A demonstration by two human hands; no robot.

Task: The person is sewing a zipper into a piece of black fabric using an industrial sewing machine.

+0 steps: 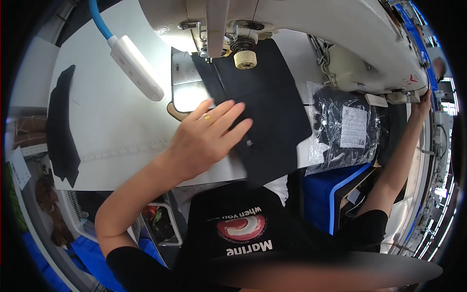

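- Left hand (206,135) lay on black fabric (270,107) partly beneath the sewing machine (311,17), fingers extended, released.
- Right hand (424,105) was at the machine's right end; finger state indiscernible.

A sewing machine (340,24) above dark cloth (272,107) on a worktable (116,121) shows a sewing workshop

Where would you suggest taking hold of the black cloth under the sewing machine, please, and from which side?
I'd pinch the black cloth by its near end, coming from the person's side: it narrows there and appears to reach the front edge of the table, while the far end lies beneath the sewing machine. The left hand lies over its left edge.
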